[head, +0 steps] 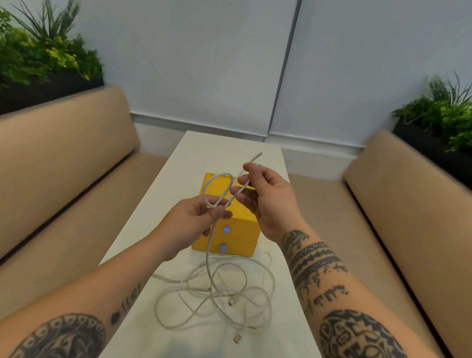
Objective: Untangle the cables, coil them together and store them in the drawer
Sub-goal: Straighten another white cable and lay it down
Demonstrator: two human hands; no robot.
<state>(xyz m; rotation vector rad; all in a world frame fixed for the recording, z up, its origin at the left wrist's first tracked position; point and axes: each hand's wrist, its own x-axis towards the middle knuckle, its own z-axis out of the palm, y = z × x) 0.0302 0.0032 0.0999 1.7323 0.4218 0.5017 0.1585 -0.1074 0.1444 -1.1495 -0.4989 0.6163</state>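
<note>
Head view: two tan benches [46, 182] are running down the left and right of the frame, with planters [18, 57] sitting behind them in the upper corners. Between the benches a white tabletop [280, 352] is stretching from the bottom edge up to mid-frame. A yellow drawer unit [246, 228] is standing on it at the centre, and both of its drawers are looking closed. Just below the unit in the frame, the tangle of cables [222, 292] is lying in loose white loops on the tabletop, with two connectors [236, 337] poking out of its lower part.

In front of the unit, both hands are holding a raised strand [223, 177] clear of the pile. The left hand [192, 221] is keeping its grip pinched where the strand is crossing itself in a small loop. The right hand [268, 201], up and to the right, is pinching the strand near its free end, which is pointing toward the top of the frame.

From the left grip the strand is dropping straight down the frame, across the drawer fronts, into the tangle. Its long axis is therefore running top to bottom, and the slack is lying below the left hand, the nearer one. Coiling seems to be only starting; drawing more up is likely snagging on the crossings below.
</note>
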